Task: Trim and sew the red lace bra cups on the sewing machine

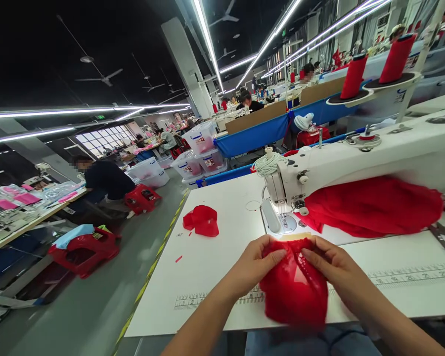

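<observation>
Both my hands grip a piece of red fabric (294, 291) by its upper edge, just in front of the sewing machine's needle area. My left hand (257, 262) pinches the left corner with the thumb on top. At the right corner, my right hand (330, 259) does the same, thumb and fingers closed on the cloth. The fabric hangs down toward the table's front edge, its lower end blurred. A tan strip shows behind its top edge. The white sewing machine (282, 183) stands beyond, with a bundle of red cloth (374, 207) under its arm.
Small red fabric pieces (202, 221) lie on the left of the white table (226, 267), which has printed ruler markings. Red thread cones (354, 76) stand at upper right. Clear plastic bins (200, 138) are stacked beyond. A red stool (85, 254) stands across the aisle, where people sit working.
</observation>
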Tool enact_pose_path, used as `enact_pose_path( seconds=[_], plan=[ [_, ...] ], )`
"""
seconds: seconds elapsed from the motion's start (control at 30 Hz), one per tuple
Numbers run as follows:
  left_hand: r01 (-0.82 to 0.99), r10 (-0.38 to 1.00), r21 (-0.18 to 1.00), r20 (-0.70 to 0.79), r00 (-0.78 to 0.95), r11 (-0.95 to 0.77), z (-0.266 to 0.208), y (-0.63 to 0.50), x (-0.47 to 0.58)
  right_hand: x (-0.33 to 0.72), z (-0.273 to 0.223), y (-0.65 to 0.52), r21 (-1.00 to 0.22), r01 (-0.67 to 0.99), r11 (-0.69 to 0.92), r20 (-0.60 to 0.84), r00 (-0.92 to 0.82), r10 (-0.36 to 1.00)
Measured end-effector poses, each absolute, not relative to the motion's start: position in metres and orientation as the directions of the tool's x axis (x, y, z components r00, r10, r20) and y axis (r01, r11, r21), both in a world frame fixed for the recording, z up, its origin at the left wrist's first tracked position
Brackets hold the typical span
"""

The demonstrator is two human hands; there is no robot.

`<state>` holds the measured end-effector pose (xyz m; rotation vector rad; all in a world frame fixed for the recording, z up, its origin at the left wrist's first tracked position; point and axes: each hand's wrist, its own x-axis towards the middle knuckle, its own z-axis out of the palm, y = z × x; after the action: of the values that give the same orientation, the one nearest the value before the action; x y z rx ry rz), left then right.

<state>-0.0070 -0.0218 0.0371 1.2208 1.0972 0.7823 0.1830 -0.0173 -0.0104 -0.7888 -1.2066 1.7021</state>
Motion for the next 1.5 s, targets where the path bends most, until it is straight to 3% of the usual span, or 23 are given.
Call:
enact_pose_path(
  seconds=[0.1,0.23,0.63,0.87,0.93,1.0,1.1,1.2,1.27,1.4,1.5],
  plan=[
    [0.041,0.859,0.941,-0.324,0.395,0.336,0.038,-0.023,-0.007,0.195,-0.005,-0.014,-0.950,-0.261,-0.173,-0.065,-0.377,0.924],
    [0.021,0.897,0.950,-0.301,0.323,0.311,0.028,-0.022,-0.008,0.202,-0.008,-0.013,-0.942,-0.258,-0.214,-0.106,-0.378,0.920],
    [-0.026,0.949,0.957,-0.283,0.139,0.289,0.021,-0.023,-0.004,0.197,-0.017,-0.014,-0.997,-0.070,-0.014,0.001,-0.208,0.978],
    [-0.158,0.921,0.915,-0.342,0.186,0.371,0.023,-0.027,-0.007,0.199,-0.028,-0.012,-0.991,0.114,0.069,0.058,-0.101,0.993],
    [-0.190,0.899,0.888,-0.375,0.228,0.418,0.022,-0.028,-0.008,0.199,-0.029,-0.017,-0.929,0.314,0.194,0.217,0.040,0.975],
    [-0.184,0.893,0.886,-0.377,0.246,0.425,0.021,-0.030,-0.004,0.198,-0.028,-0.026,-0.777,0.528,0.342,0.472,0.131,0.872],
    [-0.154,0.920,0.925,-0.305,0.245,0.347,0.022,-0.034,0.006,0.190,-0.027,-0.042,-0.554,0.630,0.544,0.658,-0.069,0.750],
    [-0.138,0.949,0.960,-0.207,0.238,0.244,0.025,-0.037,0.016,0.180,-0.029,-0.049,-0.518,0.602,0.608,0.679,-0.144,0.720],
    [-0.148,0.959,0.963,-0.195,0.205,0.227,0.026,-0.038,0.019,0.178,-0.029,-0.049,-0.660,0.519,0.543,0.615,-0.043,0.788],
    [-0.189,0.970,0.952,-0.234,0.061,0.242,0.022,-0.033,0.016,0.185,-0.023,-0.042,-0.957,0.184,0.226,0.253,0.138,0.958],
    [-0.300,0.968,0.926,-0.249,-0.030,0.229,0.016,-0.031,0.013,0.188,-0.019,-0.038,-0.983,-0.181,0.016,-0.016,0.171,0.985]
  ],
)
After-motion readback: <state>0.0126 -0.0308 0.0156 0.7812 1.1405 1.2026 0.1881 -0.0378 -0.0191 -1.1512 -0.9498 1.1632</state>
